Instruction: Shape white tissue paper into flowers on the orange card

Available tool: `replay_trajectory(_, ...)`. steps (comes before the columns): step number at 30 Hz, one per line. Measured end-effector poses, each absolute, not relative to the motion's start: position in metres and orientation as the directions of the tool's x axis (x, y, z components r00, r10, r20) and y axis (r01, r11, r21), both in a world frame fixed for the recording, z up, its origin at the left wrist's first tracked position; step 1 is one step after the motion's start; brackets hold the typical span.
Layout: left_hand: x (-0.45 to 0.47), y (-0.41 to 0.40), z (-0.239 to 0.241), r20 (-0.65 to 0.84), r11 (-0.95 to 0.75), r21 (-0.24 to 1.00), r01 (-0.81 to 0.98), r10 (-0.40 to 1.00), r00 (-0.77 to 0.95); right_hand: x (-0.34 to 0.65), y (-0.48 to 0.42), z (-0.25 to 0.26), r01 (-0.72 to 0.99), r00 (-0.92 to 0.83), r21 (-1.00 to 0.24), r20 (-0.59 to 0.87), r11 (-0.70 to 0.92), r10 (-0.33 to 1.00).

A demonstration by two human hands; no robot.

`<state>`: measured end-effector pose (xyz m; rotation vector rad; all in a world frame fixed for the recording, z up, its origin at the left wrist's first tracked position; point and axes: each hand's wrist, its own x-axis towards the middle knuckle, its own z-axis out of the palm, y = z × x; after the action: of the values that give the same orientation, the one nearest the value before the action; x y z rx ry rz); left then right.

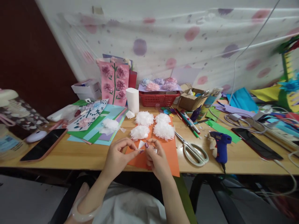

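Between my two hands, above the near part of an orange paper sheet (171, 160), is a small white piece of tissue paper (141, 144). My left hand (119, 152) pinches it from the left with thumb and forefinger. The fingers of my right hand (157, 155) are closed on its other side. Several fluffy white tissue-paper flowers (163, 130) rest just beyond my fingertips, around the sheet's far part. A small stack of white tissue squares (130, 114) lies behind them, beside an upright white roll (132, 100).
Scissors (192, 151) and a blue glue gun (220, 146) lie to the right, with markers (190, 123) behind. A phone (44, 144) and coloured papers (93, 126) are on the left. At the back stands a red basket (158, 99); cables (243, 121) run at far right.
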<state>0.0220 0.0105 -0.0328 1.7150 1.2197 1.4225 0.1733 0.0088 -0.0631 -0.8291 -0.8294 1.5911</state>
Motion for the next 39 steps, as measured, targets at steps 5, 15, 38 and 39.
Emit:
replay_trajectory(5, 0.022, 0.005, -0.027, 0.469, -0.436, 0.771, 0.465, 0.882, 0.048, 0.175, 0.006, -0.064, -0.45, -0.23, -0.883, -0.029, -0.133, 0.973)
replay_trajectory(15, 0.014, 0.005, -0.034, 0.326, -0.339, 0.842, 0.419, 0.939, 0.105, 0.176, 0.007, -0.065, -0.398, -0.297, -0.902, -0.046, -0.167, 0.954)
replay_trajectory(38, 0.014, 0.005, -0.025, 0.436, -0.455, 0.834, 0.311, 0.89, 0.134, 0.175, 0.007, -0.069, -0.424, -0.25, -0.898, -0.006, -0.115, 0.968)
replay_trajectory(39, 0.013, 0.005, -0.027, 0.425, -0.444, 0.837, 0.321, 0.896, 0.132, 0.175, 0.007, -0.069, -0.422, -0.244, -0.898, -0.018, -0.123, 0.97)
